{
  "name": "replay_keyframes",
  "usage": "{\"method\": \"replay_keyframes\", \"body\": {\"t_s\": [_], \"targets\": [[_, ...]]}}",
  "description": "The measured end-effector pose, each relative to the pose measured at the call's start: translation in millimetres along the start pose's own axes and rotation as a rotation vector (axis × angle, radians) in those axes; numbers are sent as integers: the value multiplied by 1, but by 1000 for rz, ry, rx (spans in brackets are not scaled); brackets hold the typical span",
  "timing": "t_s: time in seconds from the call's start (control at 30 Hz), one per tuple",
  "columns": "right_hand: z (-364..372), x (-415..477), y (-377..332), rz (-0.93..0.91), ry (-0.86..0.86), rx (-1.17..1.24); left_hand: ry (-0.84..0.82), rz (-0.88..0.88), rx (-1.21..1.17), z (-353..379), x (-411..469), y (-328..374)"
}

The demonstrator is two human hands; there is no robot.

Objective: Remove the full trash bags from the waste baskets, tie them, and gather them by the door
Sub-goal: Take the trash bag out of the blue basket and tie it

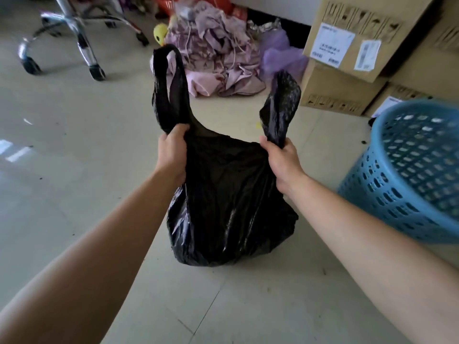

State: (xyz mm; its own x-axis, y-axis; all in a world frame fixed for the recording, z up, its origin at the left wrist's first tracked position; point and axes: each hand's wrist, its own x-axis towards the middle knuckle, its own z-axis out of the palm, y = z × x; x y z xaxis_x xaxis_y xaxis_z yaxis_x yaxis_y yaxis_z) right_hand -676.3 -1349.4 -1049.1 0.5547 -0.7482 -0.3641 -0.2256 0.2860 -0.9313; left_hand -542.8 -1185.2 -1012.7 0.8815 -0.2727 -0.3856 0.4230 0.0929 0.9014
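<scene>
We see the black trash bag (228, 207) outside the basket, its bottom down on the tiled floor (74, 170) at centre, top untied. 2 handles stick up, 1 per hand. Left hand (172, 155) has its fingers curled tight round the base of the left handle loop (169, 83). Right hand (283, 165) has its fingers wrapped round the base of the right handle (280, 105), which is crumpled. The hands sit apart, at opposite sides of the bag top. Blue perforated waste basket (407, 175) is right of the bag, blurred, and looks tilted. We cannot tell if it touches the bag. Behind the bag are a pile of purple cloth (218, 58) with a yellow toy (160, 32) beside it, stacked cardboard boxes (347, 45) at far right and a chrome chair base (74, 28) at far left.
</scene>
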Motion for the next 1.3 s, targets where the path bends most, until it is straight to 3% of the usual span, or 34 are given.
{"method": "replay_keyframes", "body": {"t_s": [0.13,0.3,0.4,0.53,0.63,0.8,0.93,1.03,1.13,1.3], "targets": [[6,0,-46,-24,-91,325,-65,-95,-288,16,-19,37],[0,-8,-98,-102,-166,475,-232,-84,-485,26,-36,70],[-11,-17,-85,-64,-162,273,-189,-148,-478,26,-38,53],[-37,-19,-37,124,-206,-244,-267,-206,-129,2,-34,-3],[-49,-18,-16,125,-256,-509,-322,-196,53,-10,-35,-23],[-42,-21,-24,-97,-158,-414,-414,-140,-42,-1,-41,-6],[-34,-22,-40,-229,-166,-310,-207,-129,-67,9,-36,0],[-29,-29,-45,-269,-313,-521,-97,-211,-242,14,-26,1],[-26,-32,-39,-228,-434,-711,-165,-268,-310,16,-27,-2],[-22,-37,-40,-178,-546,-787,-337,-257,-300,9,-26,-4]]}}
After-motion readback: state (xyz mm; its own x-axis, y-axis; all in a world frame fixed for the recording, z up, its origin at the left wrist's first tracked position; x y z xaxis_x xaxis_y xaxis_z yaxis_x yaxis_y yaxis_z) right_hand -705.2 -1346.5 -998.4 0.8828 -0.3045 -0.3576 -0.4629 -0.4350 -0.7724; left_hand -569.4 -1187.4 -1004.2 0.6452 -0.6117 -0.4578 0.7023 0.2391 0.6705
